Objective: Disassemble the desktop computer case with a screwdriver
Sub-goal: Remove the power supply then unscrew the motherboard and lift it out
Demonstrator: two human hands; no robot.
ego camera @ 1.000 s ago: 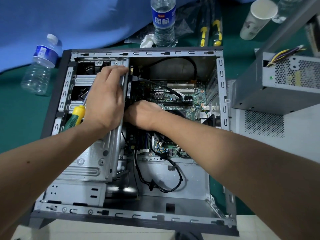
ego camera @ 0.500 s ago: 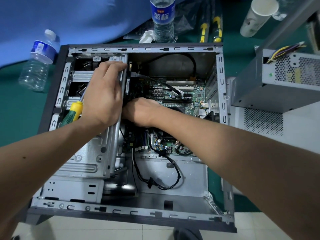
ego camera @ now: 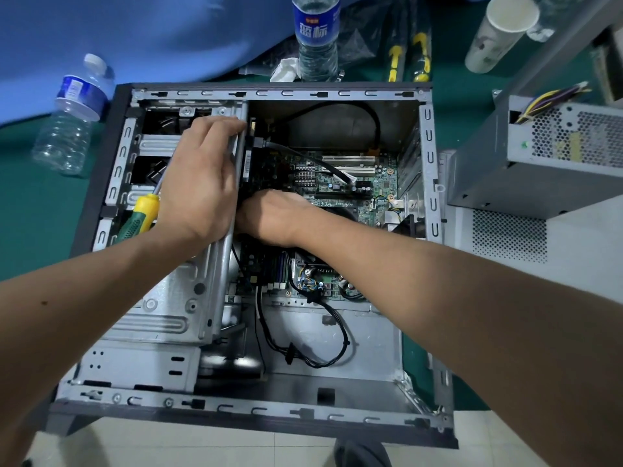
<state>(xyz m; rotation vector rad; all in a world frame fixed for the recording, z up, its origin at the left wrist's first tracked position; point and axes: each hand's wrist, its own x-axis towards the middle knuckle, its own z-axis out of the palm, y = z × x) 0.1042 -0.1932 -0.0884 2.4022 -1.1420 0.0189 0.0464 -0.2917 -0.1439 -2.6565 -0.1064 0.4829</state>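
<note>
Your left fingers [ego camera: 219, 128] curl over the top edge of the drive cage [ego camera: 161, 298], bracing it so it holds steady while the other hand works. Your right hand [ego camera: 273, 214] reaches in beside the cage wall, above the motherboard [ego camera: 337, 183]; its fingers are hidden, so I cannot tell what they hold. The screwdriver [ego camera: 141, 214] lies parked on the cage, just beside your left wrist, close for the next screw. The case [ego camera: 269, 416] lies open on its side on the table [ego camera: 33, 214], the power supply [ego camera: 539, 156] already out to its right.
</note>
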